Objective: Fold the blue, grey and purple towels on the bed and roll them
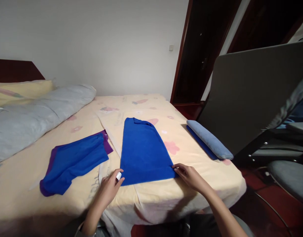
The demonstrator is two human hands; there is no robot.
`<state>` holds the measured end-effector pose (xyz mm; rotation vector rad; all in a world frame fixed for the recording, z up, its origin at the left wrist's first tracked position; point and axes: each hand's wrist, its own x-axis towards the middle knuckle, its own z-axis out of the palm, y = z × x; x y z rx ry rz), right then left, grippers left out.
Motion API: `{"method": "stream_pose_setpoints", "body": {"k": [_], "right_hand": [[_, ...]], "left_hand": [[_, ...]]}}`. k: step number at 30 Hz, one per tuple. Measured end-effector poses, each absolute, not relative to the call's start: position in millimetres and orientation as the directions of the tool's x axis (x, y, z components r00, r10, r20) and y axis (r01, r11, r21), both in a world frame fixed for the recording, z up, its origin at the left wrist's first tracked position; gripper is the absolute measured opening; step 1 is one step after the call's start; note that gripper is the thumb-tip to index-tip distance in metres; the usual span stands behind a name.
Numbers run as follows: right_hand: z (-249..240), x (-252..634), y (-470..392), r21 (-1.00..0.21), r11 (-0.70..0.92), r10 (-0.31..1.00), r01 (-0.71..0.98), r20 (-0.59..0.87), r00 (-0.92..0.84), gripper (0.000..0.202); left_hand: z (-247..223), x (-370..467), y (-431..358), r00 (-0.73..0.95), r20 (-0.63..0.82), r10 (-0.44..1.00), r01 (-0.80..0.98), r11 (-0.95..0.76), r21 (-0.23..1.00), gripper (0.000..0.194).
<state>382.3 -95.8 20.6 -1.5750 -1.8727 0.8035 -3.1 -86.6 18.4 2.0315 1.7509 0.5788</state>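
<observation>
A blue cloth [143,151], folded over with its far right edge slightly turned, lies flat on the bed in front of me. At its near left corner is my left hand [109,186], thumb and forefinger closed on the edge. Something small and white [118,176] shows at those fingers; I cannot make out whether it is a tag or something worn. My right hand [189,177] pinches the near right corner of the same cloth between thumb and fingertips. To the left lie a blue garment [79,161] and a purple one [108,144], the blue on top.
The bed [131,205] has a pale flowered sheet. A folded light-blue cloth [210,140] rests over a darker blue one near the right edge. A grey rolled quilt [42,115] and a yellow pillow [23,90] lie left. A dark panel [255,89] and grey seat [289,179] stand right.
</observation>
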Motion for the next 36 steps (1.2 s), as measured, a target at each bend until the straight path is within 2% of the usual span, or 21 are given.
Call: {"method": "stream_pose_setpoints", "body": {"k": [3,10,18,20,23,26,28,30,33,36], "right_hand": [[22,382,-96,-0.74,0.141,0.987,0.658,0.055,-0.15,0.031],[23,382,-98,-0.709,0.191,0.978,0.679,0.08,-0.192,0.029],[20,382,-97,-0.589,0.203,0.976,0.782,0.058,-0.21,0.025],[19,384,-96,-0.514,0.238,0.971,0.824,0.108,-0.213,0.025],[17,376,-96,-0.377,0.314,0.939,0.871,0.262,-0.224,0.026],[14,349,-100,-0.326,0.447,0.87,0.833,0.374,-0.321,0.03],[9,327,-104,-0.31,0.564,0.811,0.765,0.384,-0.442,0.037],[2,312,-108,-0.291,0.634,0.767,0.717,0.358,-0.532,0.047],[-7,311,-110,-0.288,0.637,0.769,0.715,0.3,-0.564,0.056],[-12,332,-107,-0.31,0.575,0.818,0.757,0.247,-0.52,0.055]], "left_hand": [[20,-4,-86,0.152,0.026,0.988,0.83,-0.142,0.539,0.036],[20,-11,-87,0.14,0.023,0.99,0.783,-0.125,0.609,0.04],[18,-13,-86,0.169,0.01,0.986,0.85,-0.151,0.504,0.04],[20,-15,-87,0.161,0.103,0.982,0.885,-0.19,0.425,0.038],[25,-11,-91,0.135,0.362,0.922,0.942,-0.233,0.241,0.029],[26,9,-99,0.277,0.518,0.809,0.922,-0.376,0.095,0.029],[22,26,-103,0.487,0.49,0.723,0.826,-0.564,0.012,0.035],[14,39,-105,0.65,0.401,0.645,0.709,-0.705,-0.017,0.045],[4,40,-103,0.72,0.287,0.632,0.644,-0.762,0.064,0.053],[2,24,-97,0.722,0.197,0.663,0.639,-0.749,0.176,0.055]]}}
